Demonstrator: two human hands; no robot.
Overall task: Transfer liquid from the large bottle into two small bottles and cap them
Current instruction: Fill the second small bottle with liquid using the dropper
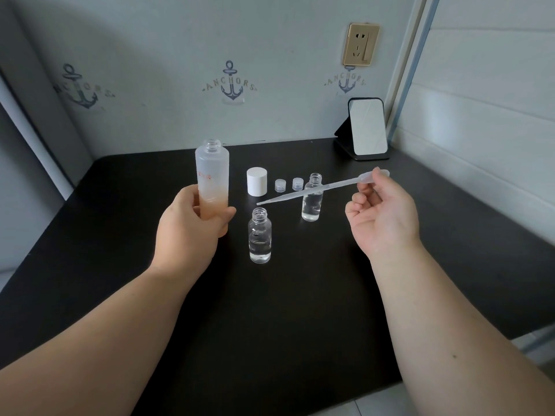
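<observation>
We are mid-transfer: our left hand (187, 219) grips the uncapped large bottle (212, 181) above the worktop (300, 295), our right hand (383, 211) pinches the pipette (321, 187), whose tip should next enter the bottle's mouth, both small bottles (260, 235) standing part-filled and uncapped.

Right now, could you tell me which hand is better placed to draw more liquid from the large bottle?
Right. The right hand already pinches the pipette by its bulb, tip pointing towards the uncapped large bottle, which the left hand grips.

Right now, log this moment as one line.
left hand holds big bottle | right hand pinches pipette | small bottles uncapped
</observation>
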